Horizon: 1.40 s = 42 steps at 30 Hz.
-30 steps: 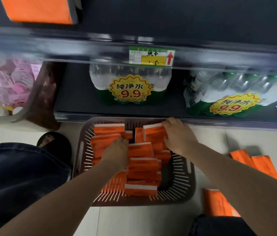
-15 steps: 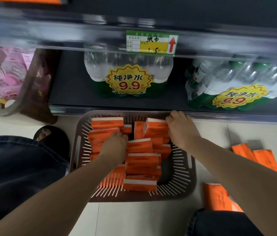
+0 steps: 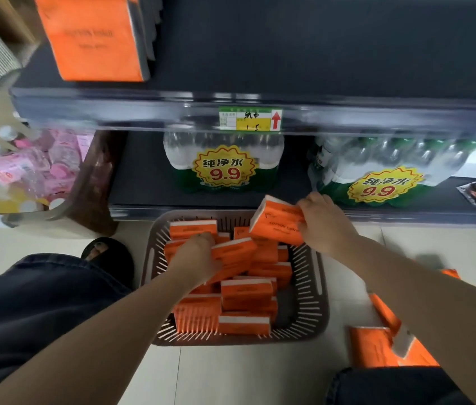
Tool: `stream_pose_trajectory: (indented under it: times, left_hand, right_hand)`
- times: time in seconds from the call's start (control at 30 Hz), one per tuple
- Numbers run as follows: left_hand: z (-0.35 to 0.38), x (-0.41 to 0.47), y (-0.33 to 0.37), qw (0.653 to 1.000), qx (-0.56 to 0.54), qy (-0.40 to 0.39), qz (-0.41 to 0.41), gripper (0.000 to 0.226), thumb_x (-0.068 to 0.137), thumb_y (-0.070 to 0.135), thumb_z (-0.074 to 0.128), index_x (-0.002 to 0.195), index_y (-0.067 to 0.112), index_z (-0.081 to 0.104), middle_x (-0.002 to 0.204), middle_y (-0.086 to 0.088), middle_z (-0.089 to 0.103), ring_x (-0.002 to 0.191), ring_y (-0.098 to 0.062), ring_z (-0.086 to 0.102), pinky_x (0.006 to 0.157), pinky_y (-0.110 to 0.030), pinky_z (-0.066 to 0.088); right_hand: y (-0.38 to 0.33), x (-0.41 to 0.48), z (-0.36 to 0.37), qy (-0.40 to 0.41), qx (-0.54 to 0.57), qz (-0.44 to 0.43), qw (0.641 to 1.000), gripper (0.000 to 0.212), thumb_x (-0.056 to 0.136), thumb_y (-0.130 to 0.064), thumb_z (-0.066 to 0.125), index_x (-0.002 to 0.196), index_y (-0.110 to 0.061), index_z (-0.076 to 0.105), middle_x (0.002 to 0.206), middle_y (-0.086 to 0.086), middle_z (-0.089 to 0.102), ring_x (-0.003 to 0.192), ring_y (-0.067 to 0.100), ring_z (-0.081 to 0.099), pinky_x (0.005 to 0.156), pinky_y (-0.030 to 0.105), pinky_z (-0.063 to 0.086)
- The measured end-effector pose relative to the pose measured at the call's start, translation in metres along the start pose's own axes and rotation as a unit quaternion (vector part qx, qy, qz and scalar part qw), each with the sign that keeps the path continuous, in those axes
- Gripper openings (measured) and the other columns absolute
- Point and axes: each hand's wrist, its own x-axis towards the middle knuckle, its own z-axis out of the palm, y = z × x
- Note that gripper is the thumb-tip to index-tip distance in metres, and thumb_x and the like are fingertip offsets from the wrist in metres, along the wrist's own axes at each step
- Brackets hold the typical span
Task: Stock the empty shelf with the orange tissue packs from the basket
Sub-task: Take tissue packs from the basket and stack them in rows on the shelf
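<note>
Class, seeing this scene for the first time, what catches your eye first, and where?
Bright orange tissue packs piled in the brown basket on the floor stand out first. The right hand holds one pack above the basket's far right corner; the left hand is down among the rest. Behind, yellow 9.9 stickers mark the water bottles on the lower shelf.

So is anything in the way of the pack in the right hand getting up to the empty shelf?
Nothing visible blocks it. The right hand holds the tissue pack above the basket, and the dark shelf above is bare apart from orange packs far left.
</note>
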Motion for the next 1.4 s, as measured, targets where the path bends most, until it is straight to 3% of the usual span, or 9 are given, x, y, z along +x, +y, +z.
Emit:
stream_pose_trajectory:
  times: [0.1, 0.3, 0.5, 0.6, 0.7, 1.07, 1.17, 1.23, 1.4]
  left_hand:
    - [-0.019, -0.006, 0.003, 0.998, -0.051, 0.01, -0.026, 0.015, 0.086, 0.029, 0.064, 0.094, 0.022, 0.054, 0.076, 0.007, 0.061, 0.065, -0.006, 0.062, 0.05, -0.017, 0.044]
    - [-0.06, -0.02, 0.012, 0.987, -0.144, 0.058, -0.048, 0.03, 0.083, 0.031, 0.067, 0.109, 0.023, 0.053, 0.079, 0.009, 0.06, 0.066, -0.004, 0.058, 0.047, -0.017, 0.04]
    - [-0.098, -0.036, 0.025, 0.96, -0.257, 0.108, -0.039, 0.04, 0.085, 0.032, 0.067, 0.119, 0.014, 0.056, 0.102, 0.001, 0.061, 0.088, -0.015, 0.059, 0.061, -0.022, 0.044]
    - [-0.114, -0.046, 0.033, 0.938, -0.334, 0.092, -0.031, 0.033, 0.087, 0.033, 0.064, 0.113, 0.014, 0.057, 0.106, -0.006, 0.068, 0.096, -0.023, 0.066, 0.086, -0.041, 0.055]
    - [-0.127, -0.058, 0.04, 0.914, -0.4, 0.069, -0.013, 0.038, 0.089, 0.033, 0.063, 0.12, 0.011, 0.056, 0.109, -0.01, 0.069, 0.098, -0.027, 0.067, 0.094, -0.048, 0.053]
    - [-0.154, -0.086, 0.063, 0.851, -0.521, 0.058, 0.032, 0.035, 0.092, 0.037, 0.06, 0.12, 0.016, 0.055, 0.103, -0.01, 0.07, 0.095, -0.03, 0.068, 0.093, -0.052, 0.052]
    - [-0.165, -0.094, 0.068, 0.848, -0.522, 0.029, 0.087, 0.062, 0.083, 0.057, 0.062, 0.128, 0.016, 0.05, 0.1, 0.0, 0.07, 0.094, -0.021, 0.069, 0.085, -0.043, 0.054]
    - [-0.171, -0.097, 0.071, 0.856, -0.507, 0.015, 0.1, 0.089, 0.065, 0.065, 0.072, 0.138, 0.024, 0.041, 0.118, 0.001, 0.064, 0.106, -0.022, 0.066, 0.093, -0.046, 0.052]
    - [-0.19, -0.093, 0.084, 0.841, -0.53, 0.039, 0.104, 0.098, 0.067, 0.034, 0.084, 0.147, 0.034, 0.026, 0.132, -0.003, 0.051, 0.115, -0.027, 0.059, 0.102, -0.05, 0.046]
  right_hand:
    - [-0.003, -0.006, -0.016, -0.008, 0.054, -0.007, 0.999, 0.034, 0.091, -0.02, 0.052, 0.124, -0.01, 0.051, 0.116, 0.009, 0.046, 0.112, 0.026, 0.044, 0.095, 0.038, 0.043]
    - [-0.014, -0.023, -0.05, -0.028, 0.145, -0.051, 0.988, 0.034, 0.093, -0.024, 0.052, 0.126, -0.013, 0.051, 0.108, -0.001, 0.042, 0.097, 0.013, 0.05, 0.085, 0.025, 0.042]
    - [-0.028, -0.04, -0.082, -0.092, 0.172, -0.083, 0.977, 0.032, 0.097, -0.026, 0.048, 0.127, -0.016, 0.05, 0.108, -0.003, 0.041, 0.098, 0.011, 0.05, 0.078, 0.021, 0.041]
    - [-0.037, -0.047, -0.097, -0.104, 0.183, -0.098, 0.973, 0.031, 0.096, -0.025, 0.049, 0.127, -0.017, 0.052, 0.111, -0.001, 0.043, 0.103, 0.014, 0.051, 0.087, 0.025, 0.042]
    - [-0.047, -0.052, -0.112, -0.099, 0.195, -0.106, 0.97, 0.031, 0.096, -0.024, 0.051, 0.126, -0.016, 0.053, 0.115, 0.001, 0.045, 0.105, 0.015, 0.052, 0.089, 0.027, 0.043]
    - [-0.066, -0.065, -0.141, 0.015, 0.304, -0.096, 0.948, 0.03, 0.092, -0.022, 0.06, 0.122, -0.022, 0.057, 0.098, -0.018, 0.055, 0.091, 0.001, 0.054, 0.069, 0.013, 0.042]
    - [-0.066, -0.064, -0.146, 0.042, 0.327, -0.081, 0.941, 0.027, 0.09, -0.024, 0.062, 0.116, -0.025, 0.059, 0.102, -0.012, 0.059, 0.094, 0.006, 0.057, 0.069, 0.014, 0.043]
    - [-0.067, -0.062, -0.149, 0.058, 0.338, -0.074, 0.936, 0.023, 0.089, -0.025, 0.063, 0.111, -0.026, 0.059, 0.099, -0.013, 0.06, 0.093, 0.007, 0.058, 0.071, 0.018, 0.047]
    - [-0.074, -0.052, -0.163, 0.136, 0.392, -0.061, 0.908, 0.04, 0.085, -0.022, 0.068, 0.122, -0.025, 0.053, 0.116, -0.01, 0.05, 0.106, 0.008, 0.051, 0.07, 0.014, 0.044]
